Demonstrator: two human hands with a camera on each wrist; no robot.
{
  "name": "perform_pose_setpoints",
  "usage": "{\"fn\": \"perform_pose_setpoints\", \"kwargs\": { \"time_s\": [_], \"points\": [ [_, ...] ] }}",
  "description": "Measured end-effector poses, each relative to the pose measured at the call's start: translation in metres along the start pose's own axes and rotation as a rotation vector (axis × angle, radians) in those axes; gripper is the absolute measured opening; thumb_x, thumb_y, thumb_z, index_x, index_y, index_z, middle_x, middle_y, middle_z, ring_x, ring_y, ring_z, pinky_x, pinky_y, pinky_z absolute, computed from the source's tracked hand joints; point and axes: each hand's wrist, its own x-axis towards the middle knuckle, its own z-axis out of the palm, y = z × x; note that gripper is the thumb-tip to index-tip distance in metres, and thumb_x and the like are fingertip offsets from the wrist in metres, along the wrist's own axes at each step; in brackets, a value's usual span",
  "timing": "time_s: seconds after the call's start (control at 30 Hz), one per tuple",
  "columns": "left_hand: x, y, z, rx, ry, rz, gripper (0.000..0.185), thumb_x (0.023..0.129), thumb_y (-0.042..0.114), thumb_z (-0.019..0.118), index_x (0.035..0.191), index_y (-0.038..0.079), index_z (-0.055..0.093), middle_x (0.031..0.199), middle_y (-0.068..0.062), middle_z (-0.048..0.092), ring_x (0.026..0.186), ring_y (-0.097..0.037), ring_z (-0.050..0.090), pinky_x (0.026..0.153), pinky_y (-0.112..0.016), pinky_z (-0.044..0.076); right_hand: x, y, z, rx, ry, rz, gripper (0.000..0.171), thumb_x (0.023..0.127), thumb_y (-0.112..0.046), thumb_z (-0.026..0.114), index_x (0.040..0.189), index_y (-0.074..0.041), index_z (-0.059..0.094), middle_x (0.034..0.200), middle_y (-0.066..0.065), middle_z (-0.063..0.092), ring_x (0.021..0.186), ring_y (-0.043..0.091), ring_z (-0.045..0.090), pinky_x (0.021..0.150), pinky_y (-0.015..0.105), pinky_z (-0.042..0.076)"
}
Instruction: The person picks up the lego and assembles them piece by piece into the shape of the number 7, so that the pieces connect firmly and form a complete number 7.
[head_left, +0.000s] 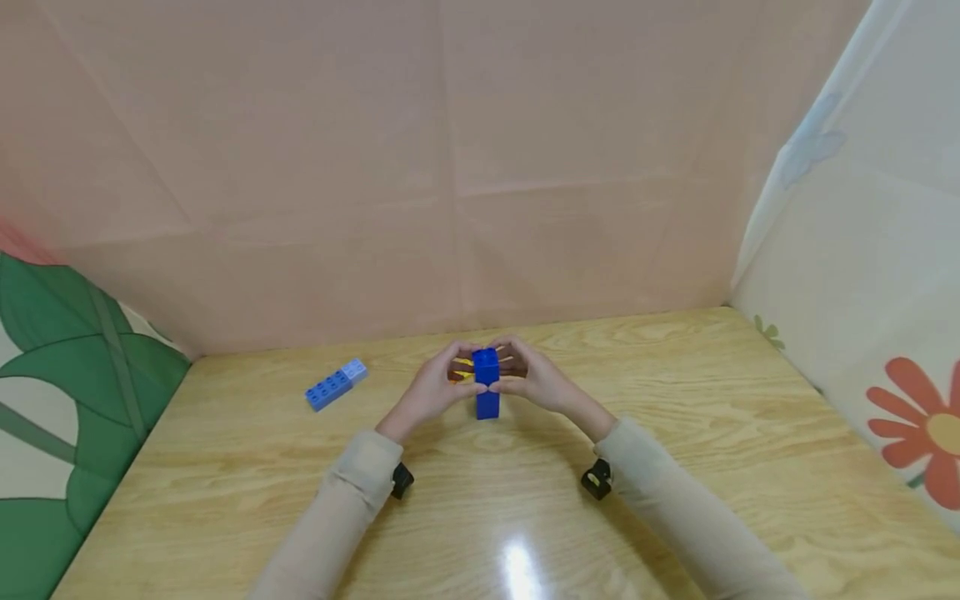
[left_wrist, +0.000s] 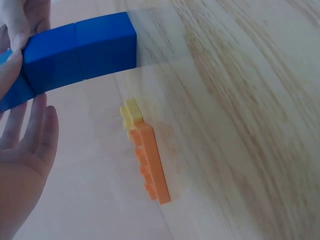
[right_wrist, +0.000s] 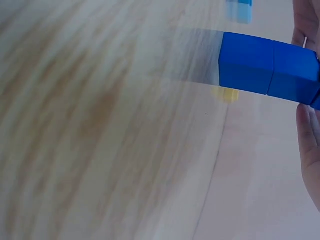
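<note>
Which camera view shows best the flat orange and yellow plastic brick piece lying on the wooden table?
The left wrist view: the flat orange and yellow plastic brick piece lies unobstructed. In the head view, hands mostly hide it; the right wrist view shows a yellow bit.

Brick stack (head_left: pixel 487 385) mid-table (head_left: pixel 675 517), flat bricks (head_left: pixel 335 385) lying left

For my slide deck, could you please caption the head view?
Both hands grip a stacked blue brick tower on a wooden table.
</note>
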Motion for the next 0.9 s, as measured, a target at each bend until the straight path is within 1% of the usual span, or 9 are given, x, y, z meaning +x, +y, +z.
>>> {"fn": "perform_pose_setpoints", "kwargs": {
  "time_s": [0.07,0.17,0.27,0.4,0.6,0.73,0.83,0.9],
  "points": [
    [0.0002,0.0005,-0.0001,0.013,-0.002,-0.003,0.049,0.085,0.011,0.072,0.129,0.010,0.051,0.125,-0.013,0.058,0.111,-0.031,0.063,0.091,-0.039,0.055,0.0000,0.0008,-0.0005,0.000,0.000,-0.004,0.049,0.085,0.003,0.066,0.128,0.004,0.041,0.118,0.028,0.057,0.112,0.043,0.060,0.097,0.048,0.052],
    [0.0005,0.0008,-0.0003,0.038,-0.001,0.010,0.053,0.084,0.010,0.073,0.131,0.009,0.049,0.128,-0.013,0.057,0.112,-0.031,0.062,0.094,-0.041,0.054,0.0001,0.0012,-0.0004,-0.009,0.003,-0.018,0.050,0.086,0.001,0.066,0.129,0.003,0.041,0.119,0.027,0.057,0.113,0.042,0.060,0.097,0.047,0.051],
    [0.0005,-0.0003,0.0002,0.063,0.001,0.045,0.056,0.082,0.007,0.073,0.132,0.008,0.048,0.128,-0.014,0.057,0.110,-0.030,0.063,0.095,-0.042,0.053,-0.0006,0.0004,0.0005,-0.020,0.009,-0.015,0.052,0.086,0.000,0.067,0.130,0.002,0.040,0.120,0.026,0.057,0.113,0.041,0.060,0.098,0.047,0.051],
    [0.0005,-0.0034,0.0014,0.084,0.000,0.075,0.055,0.082,0.007,0.073,0.131,0.006,0.048,0.126,-0.014,0.058,0.108,-0.029,0.063,0.093,-0.041,0.054,-0.0023,0.0001,0.0020,-0.041,0.015,-0.009,0.054,0.086,0.000,0.067,0.132,0.001,0.040,0.122,0.025,0.057,0.114,0.041,0.060,0.098,0.047,0.051],
    [0.0012,-0.0056,0.0012,0.087,0.008,0.126,0.054,0.083,0.006,0.072,0.131,0.005,0.047,0.127,-0.015,0.058,0.109,-0.030,0.061,0.093,-0.045,0.053,-0.0017,-0.0007,0.0029,-0.060,0.051,-0.044,0.053,0.084,0.003,0.068,0.129,0.003,0.041,0.120,0.027,0.057,0.111,0.043,0.061,0.096,0.047,0.052],
    [0.0008,-0.0064,0.0013,0.048,-0.003,0.105,0.050,0.086,0.013,0.071,0.131,0.007,0.049,0.128,-0.014,0.058,0.111,-0.030,0.061,0.094,-0.045,0.053,-0.0013,0.0001,0.0029,-0.050,0.052,-0.031,0.052,0.084,0.002,0.068,0.128,0.003,0.042,0.119,0.027,0.058,0.111,0.042,0.061,0.096,0.045,0.052],
    [-0.0005,-0.0062,0.0012,0.016,-0.004,0.069,0.045,0.090,0.022,0.066,0.131,0.010,0.051,0.128,-0.012,0.059,0.114,-0.029,0.061,0.096,-0.043,0.052,-0.0019,-0.0003,0.0023,-0.022,0.034,-0.011,0.049,0.086,-0.001,0.067,0.129,0.002,0.043,0.123,0.026,0.057,0.114,0.041,0.059,0.098,0.047,0.051],
    [-0.0012,-0.0055,0.0010,-0.002,0.006,0.064,0.044,0.092,0.025,0.062,0.132,0.010,0.051,0.127,-0.013,0.060,0.115,-0.029,0.060,0.096,-0.042,0.052,-0.0021,-0.0008,0.0013,-0.017,0.036,-0.005,0.046,0.088,-0.005,0.066,0.129,0.001,0.044,0.124,0.024,0.058,0.116,0.040,0.058,0.099,0.048,0.050]
  ]
}}
